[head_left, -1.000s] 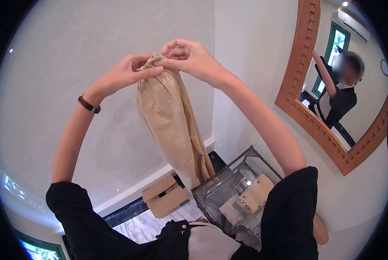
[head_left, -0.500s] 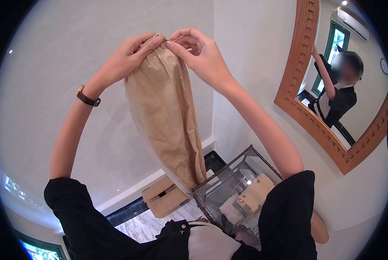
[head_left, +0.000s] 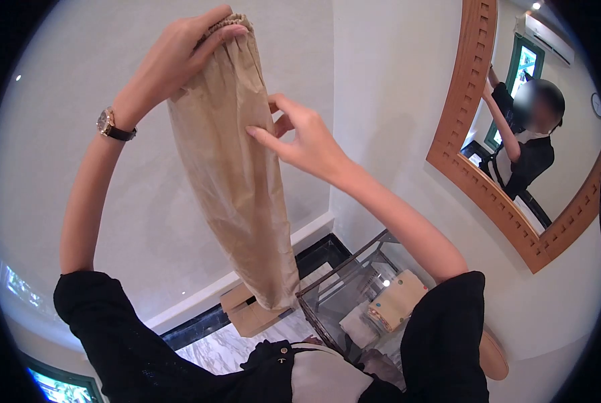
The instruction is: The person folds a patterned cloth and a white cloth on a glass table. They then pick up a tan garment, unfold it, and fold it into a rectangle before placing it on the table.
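A pair of tan trousers [head_left: 233,168], folded lengthwise, hangs in front of me from a gathered elastic waistband. My left hand [head_left: 196,50] is closed on that waistband at the top, thumb in front and fingers behind. A dark-strapped watch [head_left: 107,123] circles the left wrist. Lower down, at the right edge of the cloth, is my right hand [head_left: 297,134]. Its fingers are apart, with the thumb against the front of the fabric and the fingertips by its edge. The lower end of the trousers hangs before the cardboard box.
A glass-topped metal table [head_left: 327,302] stands below right, with a folded cream cloth with dots [head_left: 397,299] on it. An opened cardboard box [head_left: 243,316] sits on the marble floor. A wood-framed mirror [head_left: 441,151] hangs on the right wall, reflecting a person.
My left hand has risen and moved left with the waistband. My right hand has come off the top and slid down the right edge. The trousers now hang flatter and higher.
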`<control>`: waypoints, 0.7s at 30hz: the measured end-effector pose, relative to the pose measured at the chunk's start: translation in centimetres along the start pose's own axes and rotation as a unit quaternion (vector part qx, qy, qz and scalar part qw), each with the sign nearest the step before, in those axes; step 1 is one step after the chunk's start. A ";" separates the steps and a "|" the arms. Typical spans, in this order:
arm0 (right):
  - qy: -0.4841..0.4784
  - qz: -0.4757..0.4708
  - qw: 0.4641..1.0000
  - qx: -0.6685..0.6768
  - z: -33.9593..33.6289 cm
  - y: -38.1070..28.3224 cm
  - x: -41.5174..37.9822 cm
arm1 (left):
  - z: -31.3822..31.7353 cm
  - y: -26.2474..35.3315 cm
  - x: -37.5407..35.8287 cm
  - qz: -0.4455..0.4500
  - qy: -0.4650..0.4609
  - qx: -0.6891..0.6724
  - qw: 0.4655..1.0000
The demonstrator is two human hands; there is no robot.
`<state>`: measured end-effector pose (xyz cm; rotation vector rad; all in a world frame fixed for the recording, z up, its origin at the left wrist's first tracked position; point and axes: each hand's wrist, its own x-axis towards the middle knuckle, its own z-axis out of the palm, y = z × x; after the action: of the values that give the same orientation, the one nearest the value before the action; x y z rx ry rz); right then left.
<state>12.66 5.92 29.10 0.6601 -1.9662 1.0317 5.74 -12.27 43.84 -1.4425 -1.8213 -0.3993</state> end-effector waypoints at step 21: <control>-0.310 0.066 0.938 0.140 9.2 6.6 -13.6 | -14.0 -5.0 4.6 0.162 0.311 0.246 0.904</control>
<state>11.39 2.70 11.70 1.1320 -2.4467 1.3147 5.93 -19.84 57.45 -1.0641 -1.0414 -0.1765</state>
